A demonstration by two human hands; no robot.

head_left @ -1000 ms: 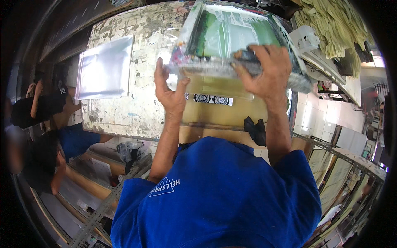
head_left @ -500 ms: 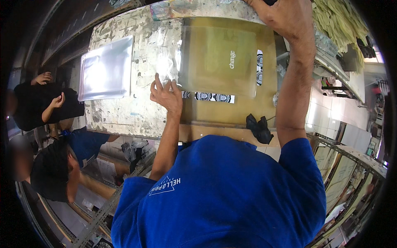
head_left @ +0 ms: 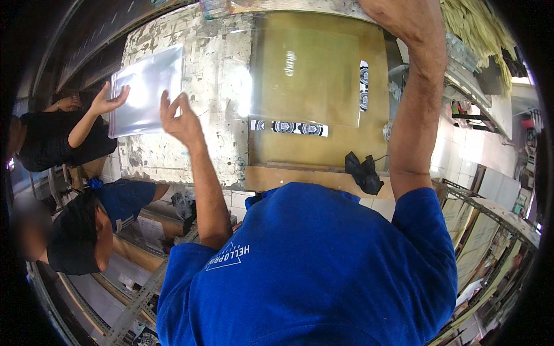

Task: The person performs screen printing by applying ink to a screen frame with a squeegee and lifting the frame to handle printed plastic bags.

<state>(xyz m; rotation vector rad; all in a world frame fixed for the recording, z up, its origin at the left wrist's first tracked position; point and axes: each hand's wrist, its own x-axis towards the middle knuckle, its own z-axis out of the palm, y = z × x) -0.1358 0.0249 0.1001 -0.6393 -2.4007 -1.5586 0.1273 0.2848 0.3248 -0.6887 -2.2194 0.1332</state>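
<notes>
Left hand point(head_left: 184, 121): fingers were bent, cannot tell if pinching, by right edge of shiny plastic sheets point(head_left: 147, 112) | Right hand point(head_left: 404, 16): fingers were out of view, cannot tell grip | Clear sheet point(head_left: 314, 86): lay on yellowish board point(head_left: 283, 153) | 1 co-worker's hand point(head_left: 108, 101): was over plastic sheets

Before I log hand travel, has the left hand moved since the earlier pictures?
Yes: the left hand has moved left, away from the tan board, toward the shiny plastic sheets.
</notes>
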